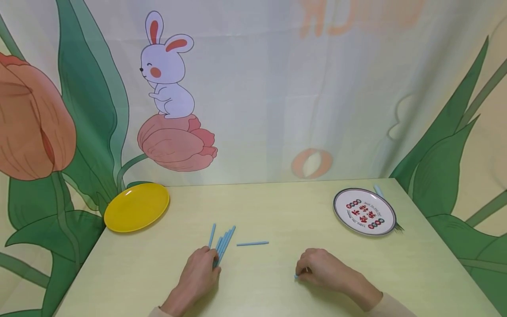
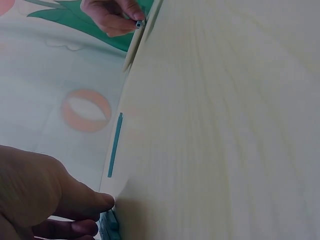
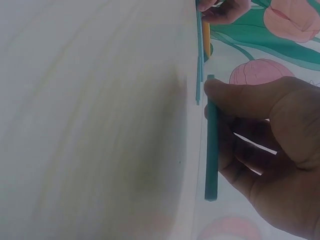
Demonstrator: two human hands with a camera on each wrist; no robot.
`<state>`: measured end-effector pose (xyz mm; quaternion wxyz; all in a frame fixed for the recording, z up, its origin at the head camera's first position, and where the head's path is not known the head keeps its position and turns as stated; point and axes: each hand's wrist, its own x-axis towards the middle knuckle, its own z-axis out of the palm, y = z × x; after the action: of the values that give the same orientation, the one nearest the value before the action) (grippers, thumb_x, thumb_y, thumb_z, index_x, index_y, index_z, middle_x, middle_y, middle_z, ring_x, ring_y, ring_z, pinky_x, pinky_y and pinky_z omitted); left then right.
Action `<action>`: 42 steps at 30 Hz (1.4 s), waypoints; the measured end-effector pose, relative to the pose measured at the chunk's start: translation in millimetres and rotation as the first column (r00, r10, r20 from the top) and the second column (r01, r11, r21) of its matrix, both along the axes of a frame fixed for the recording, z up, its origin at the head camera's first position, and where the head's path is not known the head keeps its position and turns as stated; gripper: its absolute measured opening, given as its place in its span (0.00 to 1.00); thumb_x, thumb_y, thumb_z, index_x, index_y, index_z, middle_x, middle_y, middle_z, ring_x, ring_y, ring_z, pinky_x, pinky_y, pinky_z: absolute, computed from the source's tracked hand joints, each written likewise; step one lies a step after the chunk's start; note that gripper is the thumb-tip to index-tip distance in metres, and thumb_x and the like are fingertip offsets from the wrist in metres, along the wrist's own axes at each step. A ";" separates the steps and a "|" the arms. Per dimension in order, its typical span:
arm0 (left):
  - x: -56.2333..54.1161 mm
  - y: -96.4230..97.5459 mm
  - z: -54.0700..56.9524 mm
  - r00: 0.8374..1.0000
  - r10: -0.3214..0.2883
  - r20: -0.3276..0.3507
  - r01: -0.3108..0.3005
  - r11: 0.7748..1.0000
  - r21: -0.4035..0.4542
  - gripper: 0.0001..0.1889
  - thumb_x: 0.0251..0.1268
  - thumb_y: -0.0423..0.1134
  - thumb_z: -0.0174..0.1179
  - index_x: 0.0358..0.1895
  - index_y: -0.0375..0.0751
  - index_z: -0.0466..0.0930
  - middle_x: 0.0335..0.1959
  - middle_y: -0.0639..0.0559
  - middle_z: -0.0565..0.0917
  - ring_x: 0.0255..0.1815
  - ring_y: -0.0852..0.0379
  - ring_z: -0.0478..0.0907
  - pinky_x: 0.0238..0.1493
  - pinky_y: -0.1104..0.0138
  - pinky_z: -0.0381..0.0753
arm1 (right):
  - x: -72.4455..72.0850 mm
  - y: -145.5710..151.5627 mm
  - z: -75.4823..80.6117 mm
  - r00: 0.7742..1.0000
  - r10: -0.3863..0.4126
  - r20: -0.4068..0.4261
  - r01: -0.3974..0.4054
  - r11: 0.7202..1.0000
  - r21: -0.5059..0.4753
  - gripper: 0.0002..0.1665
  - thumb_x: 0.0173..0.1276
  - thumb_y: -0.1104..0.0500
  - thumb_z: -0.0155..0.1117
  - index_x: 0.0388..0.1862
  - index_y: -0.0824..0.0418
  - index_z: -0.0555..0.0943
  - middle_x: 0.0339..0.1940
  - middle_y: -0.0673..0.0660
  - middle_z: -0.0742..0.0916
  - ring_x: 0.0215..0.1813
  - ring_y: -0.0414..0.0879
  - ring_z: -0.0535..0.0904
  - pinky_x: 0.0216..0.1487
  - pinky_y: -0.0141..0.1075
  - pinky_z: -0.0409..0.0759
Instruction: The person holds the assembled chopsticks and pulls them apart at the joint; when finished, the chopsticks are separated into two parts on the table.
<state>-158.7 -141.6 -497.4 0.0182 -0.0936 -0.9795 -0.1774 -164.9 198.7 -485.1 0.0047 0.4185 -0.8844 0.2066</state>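
Thumb and fingertips of my left hand [image 1: 200, 269] grip a bunch of thin blue sticks [image 1: 225, 241], which fan out from it over the table. One blue stick [image 1: 212, 234] leans apart at the bunch's left side. To the right of the bunch a single blue stick [image 1: 252, 243] lies flat, nearly level across the head view. My right hand [image 1: 326, 269] pinches another blue stick [image 3: 211, 150] near one end between thumb and fingers, close over the table; in the head view only its tip shows, the rest hidden by the hand.
A yellow plate [image 1: 136, 208] sits at the table's back left corner. At the back right is a white plate [image 1: 364, 229] with red characters and a dark rim. Behind it a pale blue thing [image 1: 378, 190] and dark bristles [image 1: 399, 227] stick out. A printed curtain [image 1: 253, 110] hangs behind the table.
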 end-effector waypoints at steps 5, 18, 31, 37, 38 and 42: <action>-1.0 -1.9 -0.4 1.000 0.016 0.014 -0.016 1.000 -0.001 0.07 0.52 0.36 0.71 0.33 0.40 0.82 0.27 0.54 0.74 0.28 0.58 0.67 0.30 0.66 0.68 | -1.3 0.6 -1.6 1.000 -0.018 0.026 0.017 0.999 0.031 0.05 0.55 0.61 0.75 0.27 0.51 0.87 0.26 0.38 0.83 0.31 0.28 0.72 0.35 0.25 0.75; -0.1 -1.5 -0.5 0.996 0.074 0.057 -0.073 0.997 -0.005 0.10 0.52 0.40 0.71 0.33 0.41 0.80 0.26 0.53 0.72 0.27 0.56 0.65 0.29 0.66 0.66 | -1.0 0.6 -0.6 0.994 -0.045 0.096 0.039 0.998 0.056 0.04 0.55 0.60 0.75 0.26 0.51 0.87 0.25 0.37 0.83 0.30 0.27 0.72 0.36 0.26 0.76; -0.8 -1.6 -0.7 0.992 0.108 0.060 -0.109 0.994 0.015 0.11 0.53 0.38 0.70 0.34 0.36 0.81 0.24 0.52 0.73 0.25 0.56 0.68 0.26 0.66 0.69 | -2.5 2.3 -3.9 0.989 -0.047 0.138 0.036 0.996 0.079 0.05 0.55 0.61 0.75 0.25 0.51 0.87 0.26 0.37 0.84 0.30 0.27 0.73 0.34 0.26 0.76; 1.5 -1.9 -0.5 0.996 0.085 0.012 -0.085 0.996 0.018 0.08 0.52 0.34 0.67 0.32 0.34 0.80 0.23 0.51 0.73 0.22 0.56 0.69 0.24 0.65 0.71 | -1.7 2.3 -3.0 0.986 -0.061 0.157 0.049 0.995 0.084 0.05 0.55 0.60 0.75 0.25 0.50 0.87 0.26 0.37 0.83 0.30 0.27 0.73 0.33 0.26 0.76; 1.8 -1.6 -0.3 0.997 0.083 0.008 -0.083 0.996 0.016 0.07 0.51 0.33 0.67 0.31 0.34 0.80 0.22 0.51 0.73 0.22 0.57 0.69 0.23 0.65 0.71 | -1.5 2.3 -2.8 0.985 -0.063 0.160 0.050 0.995 0.085 0.05 0.55 0.60 0.75 0.25 0.50 0.87 0.26 0.37 0.83 0.30 0.27 0.73 0.33 0.26 0.76; 2.3 -0.7 0.9 0.996 0.085 0.001 -0.085 0.996 0.005 0.05 0.51 0.32 0.65 0.29 0.34 0.80 0.21 0.51 0.73 0.21 0.57 0.69 0.22 0.65 0.72 | -0.7 2.1 -1.5 0.984 -0.062 0.168 0.048 0.995 0.086 0.05 0.55 0.60 0.75 0.25 0.50 0.87 0.25 0.37 0.82 0.30 0.27 0.73 0.33 0.26 0.76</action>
<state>-156.4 -142.3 -496.5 0.0254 -0.0519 -0.9821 -0.1790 -165.6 200.8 -486.6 -0.0824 0.3743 -0.9005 0.2054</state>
